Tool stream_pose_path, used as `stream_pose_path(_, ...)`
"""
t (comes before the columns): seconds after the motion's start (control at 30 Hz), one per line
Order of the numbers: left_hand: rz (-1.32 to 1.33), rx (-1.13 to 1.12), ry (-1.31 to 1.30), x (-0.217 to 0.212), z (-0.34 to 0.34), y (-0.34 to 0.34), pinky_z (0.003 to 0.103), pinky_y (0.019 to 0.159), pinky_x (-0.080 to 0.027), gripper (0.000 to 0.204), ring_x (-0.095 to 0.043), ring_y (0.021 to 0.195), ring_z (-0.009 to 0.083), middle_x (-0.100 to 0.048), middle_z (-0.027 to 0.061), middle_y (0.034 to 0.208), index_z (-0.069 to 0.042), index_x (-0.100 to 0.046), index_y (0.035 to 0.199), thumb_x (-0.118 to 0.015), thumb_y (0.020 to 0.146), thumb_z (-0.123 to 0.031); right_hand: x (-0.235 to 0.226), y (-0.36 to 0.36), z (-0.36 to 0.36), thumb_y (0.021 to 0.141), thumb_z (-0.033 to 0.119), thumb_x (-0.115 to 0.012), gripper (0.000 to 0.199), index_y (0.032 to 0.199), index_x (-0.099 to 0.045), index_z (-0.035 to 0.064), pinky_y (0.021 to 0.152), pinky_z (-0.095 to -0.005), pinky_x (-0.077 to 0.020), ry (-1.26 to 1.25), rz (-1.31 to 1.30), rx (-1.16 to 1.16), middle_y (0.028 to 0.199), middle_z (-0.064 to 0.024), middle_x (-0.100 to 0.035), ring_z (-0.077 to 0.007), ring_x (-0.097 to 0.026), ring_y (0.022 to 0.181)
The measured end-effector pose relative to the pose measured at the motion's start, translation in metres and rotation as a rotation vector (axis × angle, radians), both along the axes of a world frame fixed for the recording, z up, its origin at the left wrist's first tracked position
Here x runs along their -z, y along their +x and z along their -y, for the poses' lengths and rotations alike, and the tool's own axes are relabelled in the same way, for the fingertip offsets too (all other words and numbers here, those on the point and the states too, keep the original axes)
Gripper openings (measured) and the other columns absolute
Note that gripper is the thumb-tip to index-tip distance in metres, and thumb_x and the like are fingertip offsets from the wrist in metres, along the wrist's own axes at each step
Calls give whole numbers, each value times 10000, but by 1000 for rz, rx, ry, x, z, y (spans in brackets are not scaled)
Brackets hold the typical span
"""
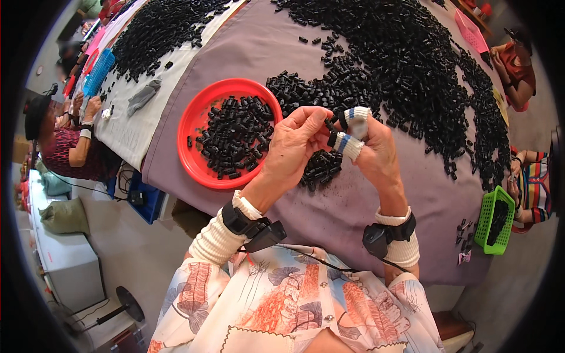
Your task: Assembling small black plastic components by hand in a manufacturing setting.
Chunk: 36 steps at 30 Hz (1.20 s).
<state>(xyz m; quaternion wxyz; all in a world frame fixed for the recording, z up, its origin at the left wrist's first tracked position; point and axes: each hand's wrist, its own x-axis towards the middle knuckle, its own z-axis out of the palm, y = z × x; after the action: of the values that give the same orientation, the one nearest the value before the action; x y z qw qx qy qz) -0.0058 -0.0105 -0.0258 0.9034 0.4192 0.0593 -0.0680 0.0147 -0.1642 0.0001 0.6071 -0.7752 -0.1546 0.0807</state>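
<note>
My left hand (292,144) and my right hand (379,154) meet above the table, fingertips close together. A small black plastic piece (332,139) shows between them, with my right thumb and forefinger closed at it; its exact shape is partly hidden. Knitted white finger sleeves (351,145) with blue and black bands cover those two right fingers. My left thumb and forefinger are pinched together, and whatever lies between them is covered by the fingers. Left of my left hand, a round red tray (187,162) holds many small black cylindrical pieces (235,135).
A large heap of black pieces (406,65) spreads over the mauve cloth (229,59). A green basket (484,223) stands at the right edge. Other people (70,147) sit at both sides. At far left lies another black heap (159,35) beside a blue basket (99,72).
</note>
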Motion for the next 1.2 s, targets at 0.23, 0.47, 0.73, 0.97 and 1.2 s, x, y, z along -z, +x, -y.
stream_pose_path(0.23,84,41,-7,-4,0,-1,233,647,-476,236,-514,695,51,-549,-21,781,-13,-576,1052,-513,919,-198,9,1,0,753,86,-694,174,875,-585,28,575,-206,-445,191,-96,34,717,11,-585,-49,-519,629)
stream_pose_path(0.47,1,98,-167,-4,-5,1,256,685,-495,196,-560,712,78,-597,22,827,4,-577,1041,-531,899,-122,6,0,0,743,84,-705,179,865,-582,40,562,-183,-416,170,-65,-36,711,42,-567,-24,-485,631)
stream_pose_path(0.73,46,145,-216,-6,-7,0,242,714,-486,184,-563,731,72,-612,34,856,6,-574,1041,-524,896,-96,4,1,5,736,74,-714,182,845,-571,43,538,-184,-393,147,-43,-70,683,63,-534,-16,-452,613)
stream_pose_path(0.97,67,176,-227,-6,-7,1,230,722,-486,191,-580,756,86,-622,49,871,13,-575,1044,-544,883,-85,-7,4,7,698,194,-751,277,814,-560,30,504,-220,-366,8,-21,-107,627,30,-502,-49,-420,574)
stream_pose_path(1.2,18,158,-167,-13,-2,0,194,626,-455,156,-538,690,51,-610,7,843,-16,-604,1000,-573,872,-100,-10,11,9,666,318,-758,392,785,-556,4,494,-262,-364,-108,-2,-192,604,-6,-478,-90,-422,554)
